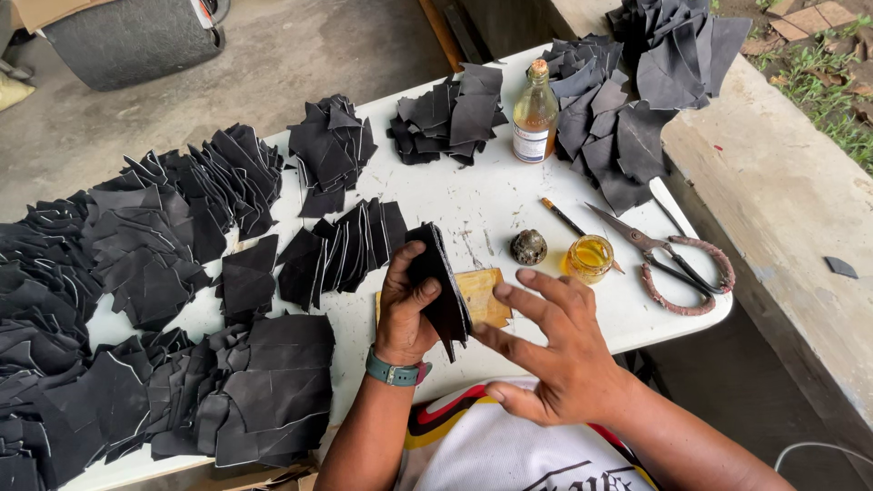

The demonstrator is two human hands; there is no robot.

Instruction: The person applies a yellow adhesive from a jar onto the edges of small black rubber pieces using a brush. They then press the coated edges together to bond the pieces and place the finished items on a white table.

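Frame centre: left hand [406,305] grips upright stack of black leather pieces [440,286]; right hand [546,350] open, fingers spread, fingertips at the stack.

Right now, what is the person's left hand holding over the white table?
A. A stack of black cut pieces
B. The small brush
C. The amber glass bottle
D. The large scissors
A: the left hand grips a stack of black cut pieces upright, while the scissors, bottle and brush lie untouched on the table.
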